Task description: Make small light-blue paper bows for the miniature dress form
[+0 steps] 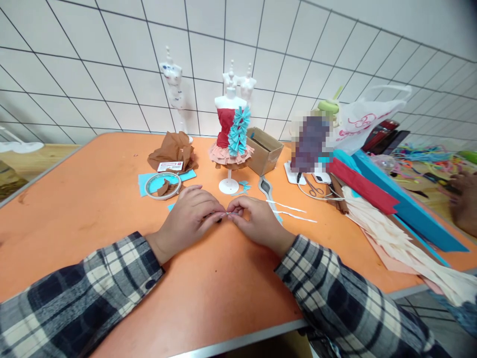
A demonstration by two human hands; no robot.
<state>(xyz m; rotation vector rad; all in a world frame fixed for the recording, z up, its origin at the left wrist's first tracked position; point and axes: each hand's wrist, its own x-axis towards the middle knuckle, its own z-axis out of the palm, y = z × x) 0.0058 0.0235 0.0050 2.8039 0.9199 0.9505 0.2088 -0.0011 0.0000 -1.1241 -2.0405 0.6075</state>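
My left hand (pixel 194 211) and my right hand (pixel 255 219) meet fingertip to fingertip over the orange table (pixel 208 293). Both are closed in a pinch on something thin and small; the fingers hide most of it and I cannot make out what it is. Just beyond them stands a small white dress form (pixel 230 102) on a round base. It wears a red bodice (pixel 224 128), a pink ruffled skirt (pixel 229 155) and a strip of turquoise ruffles (pixel 238 134). Turquoise scraps (pixel 244 186) lie by its base. Two narrow white strips (pixel 294 215) rest right of my right hand.
A tape roll (pixel 148 188) and crumpled brown paper (pixel 171 149) lie at left. Behind are a cardboard box (pixel 266 154) and another dress form (pixel 173 82). Scissors (pixel 316 189), red crepe paper (pixel 363 186) and blue paper (pixel 413 209) lie right. Another person's hand (pixel 465 199) shows far right.
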